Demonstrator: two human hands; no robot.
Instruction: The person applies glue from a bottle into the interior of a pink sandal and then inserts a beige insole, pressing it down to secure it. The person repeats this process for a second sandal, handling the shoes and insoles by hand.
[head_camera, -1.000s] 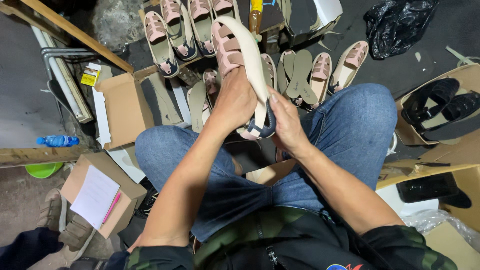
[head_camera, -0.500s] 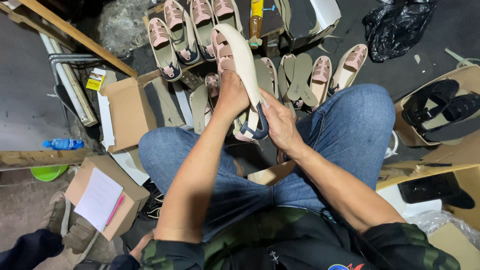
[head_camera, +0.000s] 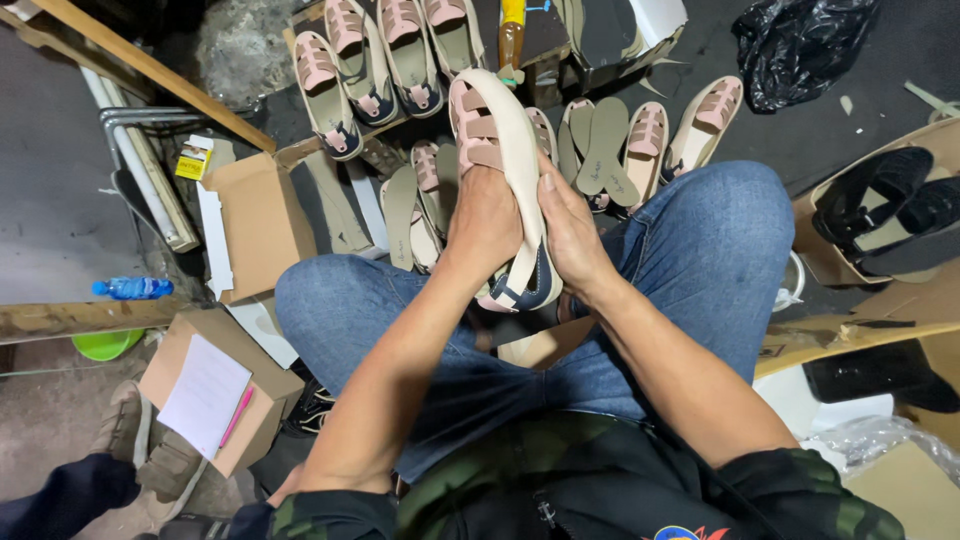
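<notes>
Seated, we hold a cream-soled sandal (head_camera: 500, 160) with pink straps upright above our knees. Our left hand (head_camera: 482, 222) wraps its strap side, fingers closed; our right hand (head_camera: 572, 232) presses flat along the sole's edge. It looks light and fairly stiff, best gripped mid-length. More sandals (head_camera: 385, 50) lie beyond.

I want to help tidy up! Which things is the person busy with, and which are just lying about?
In use:
- pink-strapped sandal, pressed between left hand and right hand

Lying about:
- rows of matching sandals
- loose insoles
- water bottle
- black plastic bag
- cardboard box with paper and pink pen
</notes>
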